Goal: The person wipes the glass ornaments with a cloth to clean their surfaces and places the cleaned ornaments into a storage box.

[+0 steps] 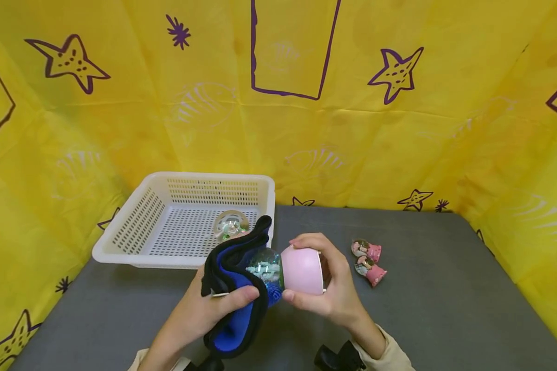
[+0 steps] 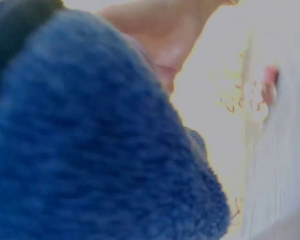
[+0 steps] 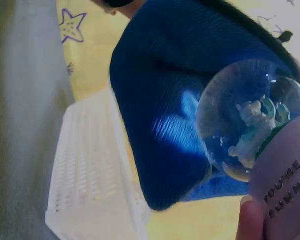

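My right hand (image 1: 331,283) grips the pink base of a snow globe (image 1: 302,270), which lies on its side in the air. Its clear ball, with a small pale figure inside, points left; raised lettering shows on the base in the right wrist view. My left hand (image 1: 204,304) holds a folded blue cloth with black edging (image 1: 234,330), thumb on top, against the ball of the globe (image 3: 250,120). The cloth covers the left side of the ball and most of the left fingers. In the left wrist view the cloth (image 2: 100,135) fills much of the picture.
A white perforated basket (image 1: 120,252) stands at the back left, with another snow globe (image 1: 230,224) inside, partly hidden by the cloth. Two small pink-based globes (image 1: 373,273) lie on the grey table (image 1: 445,309) to the right. A yellow patterned curtain (image 1: 334,129) surrounds the table.
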The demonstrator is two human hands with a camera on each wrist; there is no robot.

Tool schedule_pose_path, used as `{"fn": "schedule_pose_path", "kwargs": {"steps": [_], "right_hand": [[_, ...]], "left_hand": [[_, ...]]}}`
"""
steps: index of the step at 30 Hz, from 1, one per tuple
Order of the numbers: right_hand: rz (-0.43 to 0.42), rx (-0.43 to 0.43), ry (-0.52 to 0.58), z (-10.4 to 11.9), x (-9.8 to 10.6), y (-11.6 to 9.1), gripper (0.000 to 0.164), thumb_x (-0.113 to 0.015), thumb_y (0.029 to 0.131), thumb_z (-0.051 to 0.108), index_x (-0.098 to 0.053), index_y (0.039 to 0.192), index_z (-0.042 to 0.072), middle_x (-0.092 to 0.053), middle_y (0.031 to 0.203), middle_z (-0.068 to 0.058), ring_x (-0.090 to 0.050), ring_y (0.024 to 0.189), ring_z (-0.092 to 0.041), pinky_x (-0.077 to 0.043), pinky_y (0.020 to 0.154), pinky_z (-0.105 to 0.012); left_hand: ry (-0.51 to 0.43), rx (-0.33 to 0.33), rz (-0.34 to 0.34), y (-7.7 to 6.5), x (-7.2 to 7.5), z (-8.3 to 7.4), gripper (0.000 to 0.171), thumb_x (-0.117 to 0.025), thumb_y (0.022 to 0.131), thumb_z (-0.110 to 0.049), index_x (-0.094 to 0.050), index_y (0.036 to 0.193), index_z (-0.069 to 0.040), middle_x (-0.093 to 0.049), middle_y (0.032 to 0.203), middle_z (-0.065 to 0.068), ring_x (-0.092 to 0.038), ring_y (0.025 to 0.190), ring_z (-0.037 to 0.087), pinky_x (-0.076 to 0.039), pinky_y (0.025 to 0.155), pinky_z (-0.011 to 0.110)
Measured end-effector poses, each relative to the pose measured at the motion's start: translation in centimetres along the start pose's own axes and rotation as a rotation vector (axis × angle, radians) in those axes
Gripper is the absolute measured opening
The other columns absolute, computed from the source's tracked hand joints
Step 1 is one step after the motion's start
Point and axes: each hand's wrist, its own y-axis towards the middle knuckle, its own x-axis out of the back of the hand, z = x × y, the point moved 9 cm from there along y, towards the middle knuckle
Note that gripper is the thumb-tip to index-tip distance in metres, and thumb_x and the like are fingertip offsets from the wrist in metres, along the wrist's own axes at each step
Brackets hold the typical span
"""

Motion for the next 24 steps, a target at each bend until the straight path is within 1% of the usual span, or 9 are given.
{"fn": "schedule_pose_path", "kwargs": {"steps": [2, 4, 6, 8, 11, 15, 18, 21, 24], "right_hand": [[-0.019, -0.085, -0.003, -0.5, 0.3, -0.1, 0.063, -0.084, 0.063, 0.001, -0.056, 0.12, 0.0, -0.06, 0.117, -0.015, -0.061, 0.101, -0.018, -0.059, 0.063, -0.035], [-0.031, -0.159, -0.002, -0.9, 0.5, -0.2, 0.063, -0.082, 0.063, -0.002, -0.055, 0.12, 0.001, -0.061, 0.116, -0.011, -0.062, 0.098, -0.018, -0.059, 0.063, -0.036], [-0.037, -0.215, 0.008, -1.3, 0.6, -0.3, 0.062, -0.079, 0.064, -0.003, -0.054, 0.121, 0.001, -0.062, 0.116, -0.008, -0.063, 0.096, -0.018, -0.059, 0.063, -0.036], [-0.041, -0.256, 0.022, -1.5, 0.7, -0.3, 0.061, -0.078, 0.065, -0.003, -0.054, 0.122, 0.001, -0.063, 0.116, -0.005, -0.062, 0.096, -0.018, -0.059, 0.062, -0.037], [-0.04, -0.308, 0.055, -1.8, 0.7, -0.5, 0.06, -0.076, 0.068, -0.002, -0.054, 0.123, 0.002, -0.063, 0.116, -0.004, -0.063, 0.09, -0.019, -0.059, 0.054, -0.04], [-0.04, -0.391, 0.105, -2.5, 0.5, -0.8, 0.058, -0.073, 0.071, 0.0, -0.053, 0.125, 0.005, -0.06, 0.113, -0.008, -0.063, 0.079, -0.021, -0.055, 0.043, -0.042], [-0.028, -0.448, 0.147, -3.0, 0.0, -0.9, 0.057, -0.072, 0.073, -0.001, -0.052, 0.126, 0.007, -0.058, 0.106, -0.012, -0.063, 0.072, -0.02, -0.054, 0.042, -0.045], [-0.01, -0.464, 0.161, -3.2, -0.3, -1.0, 0.056, -0.071, 0.075, -0.001, -0.051, 0.126, 0.008, -0.056, 0.101, -0.015, -0.063, 0.067, -0.018, -0.053, 0.041, -0.047], [0.005, -0.407, 0.117, -2.9, -0.2, -0.9, 0.056, -0.072, 0.073, -0.001, -0.051, 0.125, 0.007, -0.056, 0.099, -0.017, -0.063, 0.068, -0.016, -0.055, 0.044, -0.044]], "left_hand": [[0.052, -0.098, -0.03, 0.0, -0.2, -0.8, 0.085, -0.081, 0.079, -0.004, -0.037, 0.15, -0.019, -0.057, 0.138, 0.003, -0.061, 0.115, 0.015, -0.049, 0.1, 0.022], [0.13, -0.206, -0.058, -0.1, -0.4, -1.7, 0.097, -0.088, 0.072, -0.008, -0.034, 0.152, -0.015, -0.052, 0.143, 0.004, -0.057, 0.122, 0.014, -0.044, 0.105, 0.019], [0.228, -0.325, -0.098, -0.3, -0.6, -2.7, 0.101, -0.092, 0.068, -0.02, -0.036, 0.151, -0.007, -0.051, 0.144, 0.009, -0.053, 0.127, 0.016, -0.041, 0.109, 0.019], [0.323, -0.418, -0.144, -0.5, -0.7, -3.5, 0.101, -0.091, 0.068, -0.035, -0.039, 0.148, -0.002, -0.049, 0.144, 0.014, -0.05, 0.132, 0.019, -0.038, 0.111, 0.018], [0.45, -0.53, -0.19, -0.9, -1.0, -4.4, 0.092, -0.083, 0.075, -0.049, -0.045, 0.143, 0.001, -0.046, 0.146, 0.02, -0.049, 0.134, 0.027, -0.036, 0.114, 0.018], [0.657, -0.625, -0.225, -1.5, -1.5, -5.3, 0.068, -0.067, 0.089, -0.051, -0.053, 0.139, -0.007, -0.046, 0.146, 0.024, -0.054, 0.127, 0.035, -0.035, 0.115, 0.021], [0.786, -0.681, -0.235, -1.8, -1.9, -5.6, 0.052, -0.057, 0.097, -0.049, -0.059, 0.135, -0.013, -0.049, 0.144, 0.024, -0.054, 0.126, 0.037, -0.032, 0.119, 0.027], [0.821, -0.705, -0.23, -1.9, -2.1, -5.7, 0.048, -0.053, 0.098, -0.049, -0.061, 0.132, -0.016, -0.052, 0.142, 0.023, -0.053, 0.126, 0.037, -0.031, 0.12, 0.031], [0.793, -0.706, -0.247, -1.8, -2.1, -5.9, 0.049, -0.058, 0.095, -0.051, -0.063, 0.13, -0.017, -0.054, 0.14, 0.022, -0.054, 0.124, 0.037, -0.044, 0.111, 0.037]]}}
